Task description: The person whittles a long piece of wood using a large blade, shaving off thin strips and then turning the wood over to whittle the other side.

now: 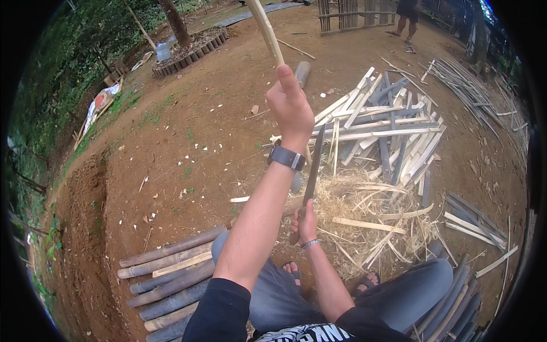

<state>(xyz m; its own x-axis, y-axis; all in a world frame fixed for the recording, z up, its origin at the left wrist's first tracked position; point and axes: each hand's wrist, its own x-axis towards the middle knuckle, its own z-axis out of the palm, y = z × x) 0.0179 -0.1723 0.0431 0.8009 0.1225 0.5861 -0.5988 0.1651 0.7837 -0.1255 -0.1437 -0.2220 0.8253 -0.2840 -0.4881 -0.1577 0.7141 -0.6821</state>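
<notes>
From here, one careless swing could cost some skin.
The left hand, closed round a bamboo strip, is held out ahead; the right hand grips a long knife, its blade angled close by the left wrist, which a slip could nick.

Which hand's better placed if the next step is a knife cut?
Right, most likely: the right hand grips the knife, its blade pointing forward, away from the body. The left hand is raised and occupied, holding the pale strip.
</notes>
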